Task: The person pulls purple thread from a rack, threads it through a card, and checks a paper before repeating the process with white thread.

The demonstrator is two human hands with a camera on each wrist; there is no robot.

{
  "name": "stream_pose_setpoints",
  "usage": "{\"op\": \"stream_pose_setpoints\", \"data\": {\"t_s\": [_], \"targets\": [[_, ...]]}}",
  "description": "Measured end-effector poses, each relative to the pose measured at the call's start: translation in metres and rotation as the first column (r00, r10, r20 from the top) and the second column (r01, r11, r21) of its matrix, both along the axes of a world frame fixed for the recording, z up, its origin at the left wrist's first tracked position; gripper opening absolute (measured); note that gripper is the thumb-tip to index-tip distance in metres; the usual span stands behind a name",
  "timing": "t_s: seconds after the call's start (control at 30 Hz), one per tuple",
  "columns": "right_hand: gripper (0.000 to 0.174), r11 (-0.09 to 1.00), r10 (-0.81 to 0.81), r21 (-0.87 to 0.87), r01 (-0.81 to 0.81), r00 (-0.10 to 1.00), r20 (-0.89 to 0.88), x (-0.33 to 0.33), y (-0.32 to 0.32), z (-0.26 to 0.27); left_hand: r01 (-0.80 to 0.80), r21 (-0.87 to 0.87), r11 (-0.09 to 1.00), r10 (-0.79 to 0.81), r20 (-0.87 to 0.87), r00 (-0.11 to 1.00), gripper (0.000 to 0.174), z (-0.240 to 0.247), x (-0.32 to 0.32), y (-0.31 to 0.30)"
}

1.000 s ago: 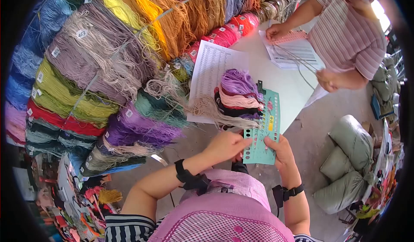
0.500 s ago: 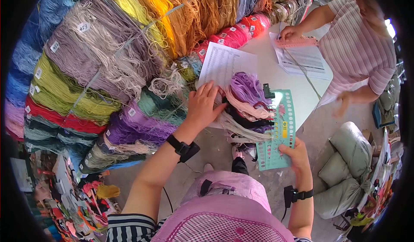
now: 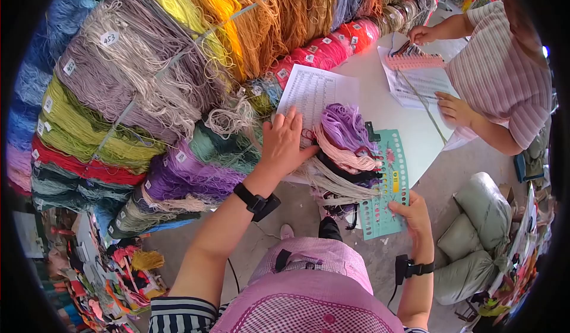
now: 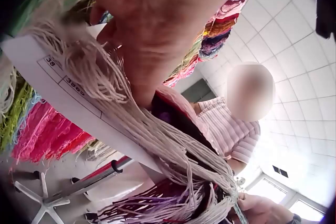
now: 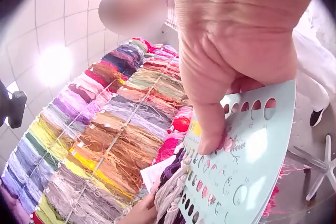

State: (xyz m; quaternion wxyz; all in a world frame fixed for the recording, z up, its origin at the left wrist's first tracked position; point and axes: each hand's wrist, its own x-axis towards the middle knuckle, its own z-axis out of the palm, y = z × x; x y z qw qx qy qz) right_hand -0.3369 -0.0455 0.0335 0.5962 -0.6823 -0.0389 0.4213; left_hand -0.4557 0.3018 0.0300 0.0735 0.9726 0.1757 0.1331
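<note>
My right hand (image 3: 415,214) holds a teal thread card (image 3: 380,229) with rows of punched holes and a printed floral design, the thumb lying over its front. Purple (image 3: 341,119), pale pink (image 3: 347,158), dark and off-white threads (image 3: 341,193) hang from its left-side holes. A black clip (image 3: 373,132) sits near the card's top. My left hand (image 3: 284,143) lies with fingers extended over the lower part of a printed sheet (image 3: 320,89), its thumb at the hanging threads. In the left wrist view, off-white strands (image 4: 157,134) run past that thumb over the sheet.
A rack of colourful thread skeins (image 3: 142,66) with number tags stands at the left. Across the white table (image 3: 409,155), another person (image 3: 499,78) has a pink thread card (image 3: 415,62) on papers. Stuffed sacks (image 3: 475,238) lie on the floor at right.
My left hand has left the card's lower edge and moved up to the printed sheet. The card, in my right hand, has shifted right. The other person's lower hand has come onto their papers.
</note>
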Motion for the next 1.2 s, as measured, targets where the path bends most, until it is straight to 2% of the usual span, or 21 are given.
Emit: {"op": "stream_pose_setpoints", "data": {"t_s": [0.1, 0.17, 0.2, 0.23, 0.27, 0.3, 0.37, 0.4, 0.47, 0.5, 0.57, 0.6, 0.7, 0.73, 0.8, 0.87, 0.93, 1.0, 1.03, 1.13, 1.2], "targets": [[0.036, 1.000, 0.017, -0.022, -0.015, 0.994, 0.108, 0.000, 0.005, 0.008, -0.020, 0.013, 1.000, 0.020, -0.015, 1.000, 0.081, 0.002, 0.000, -0.001], [0.044, 0.890, 0.172, -0.456, 0.033, 0.899, 0.402, -0.005, 0.012, 0.028, -0.026, 0.017, 1.000, 0.026, -0.020, 0.999, 0.082, 0.001, 0.000, -0.002], [0.044, 0.891, 0.182, -0.453, 0.025, 0.896, 0.406, -0.007, 0.019, 0.033, -0.038, 0.019, 0.999, 0.038, -0.016, 0.999, 0.082, 0.001, -0.001, -0.002], [0.050, 0.880, 0.290, -0.463, 0.106, 0.651, 0.701, -0.008, 0.025, 0.038, -0.035, 0.027, 0.999, 0.035, -0.003, 0.999, 0.082, 0.000, -0.002, -0.003], [0.056, 0.879, 0.371, -0.437, 0.190, 0.302, 0.878, -0.010, 0.033, 0.042, -0.028, 0.036, 0.999, 0.028, 0.011, 1.000, 0.082, 0.000, -0.002, -0.004], [0.056, 0.881, 0.370, -0.433, 0.189, 0.295, 0.881, -0.008, 0.046, 0.043, -0.033, 0.039, 0.999, 0.032, 0.018, 0.999, 0.082, -0.001, -0.002, -0.004], [0.063, 0.924, 0.383, -0.365, -0.116, 0.237, 0.893, 0.000, 0.081, 0.043, -0.045, 0.060, 0.997, 0.044, 0.019, 0.999, 0.082, -0.003, -0.002, -0.006], [0.063, 0.925, 0.380, -0.361, -0.120, 0.228, 0.897, 0.000, 0.100, 0.041, -0.053, 0.065, 0.996, 0.052, 0.026, 0.998, 0.082, -0.006, -0.001, -0.006], [0.066, 0.870, 0.416, -0.399, -0.291, -0.005, 0.910, 0.001, 0.139, 0.035, -0.063, 0.049, 0.997, 0.061, 0.038, 0.997, 0.078, -0.010, -0.001, -0.007], [0.066, 0.868, 0.384, -0.375, -0.325, -0.038, 0.922, 0.003, 0.149, 0.026, -0.045, 0.007, 0.999, 0.045, 0.031, 0.998, 0.074, -0.007, -0.002, -0.006], [0.068, 0.754, 0.567, -0.581, -0.306, -0.143, 0.811, 0.009, 0.155, 0.007, -0.057, -0.038, 0.998, 0.060, 0.080, 0.995, 0.060, -0.004, -0.005, -0.005], [0.068, 0.753, 0.560, -0.572, -0.326, -0.141, 0.817, 0.012, 0.158, 0.008, -0.067, -0.092, 0.993, 0.072, 0.059, 0.996, 0.057, 0.000, -0.010, 0.000], [0.066, 0.764, 0.531, -0.518, -0.384, -0.081, 0.843, 0.012, 0.154, 0.025, -0.045, -0.263, 0.964, 0.104, 0.214, 0.971, 0.042, 0.052, -0.040, 0.018], [0.066, 0.761, 0.505, -0.505, -0.406, -0.117, 0.855, 0.016, 0.153, 0.028, -0.039, -0.279, 0.959, 0.134, 0.330, 0.934, 0.037, 0.071, -0.051, 0.027], [0.064, 0.803, 0.423, -0.401, -0.441, -0.053, 0.905, 0.018, 0.154, 0.032, -0.077, -0.249, 0.965, 0.215, 0.591, 0.777, 0.027, 0.119, -0.086, 0.040], [0.063, 0.786, 0.443, -0.403, -0.470, -0.029, 0.896, 0.015, 0.158, 0.046, -0.103, -0.371, 0.923, 0.347, 0.688, 0.637, 0.017, 0.162, -0.122, 0.063], [0.065, 0.741, 0.529, -0.454, -0.494, 0.014, 0.849, 0.015, 0.156, 0.041, -0.226, -0.211, 0.951, 0.295, 0.841, 0.454, 0.011, 0.191, -0.160, 0.090], [0.068, 0.695, 0.598, -0.513, -0.504, 0.009, 0.801, 0.006, 0.160, 0.032, -0.180, -0.343, 0.922, 0.387, 0.831, 0.400, 0.012, 0.214, -0.186, 0.105], [0.071, 0.637, 0.672, -0.572, -0.516, 0.010, 0.740, 0.001, 0.162, 0.026, -0.173, -0.288, 0.942, 0.334, 0.859, 0.388, 0.014, 0.221, -0.193, 0.114], [0.071, 0.674, 0.623, -0.539, -0.505, -0.004, 0.782, 0.006, 0.180, 0.002, -0.292, -0.163, 0.942, 0.254, 0.916, 0.310, 0.017, 0.238, -0.198, 0.132], [0.066, 0.690, 0.627, -0.581, -0.432, -0.045, 0.778, 0.000, 0.188, 0.018, -0.480, -0.156, 0.863, 0.340, 0.883, 0.324, 0.014, 0.249, -0.196, 0.137]]}}
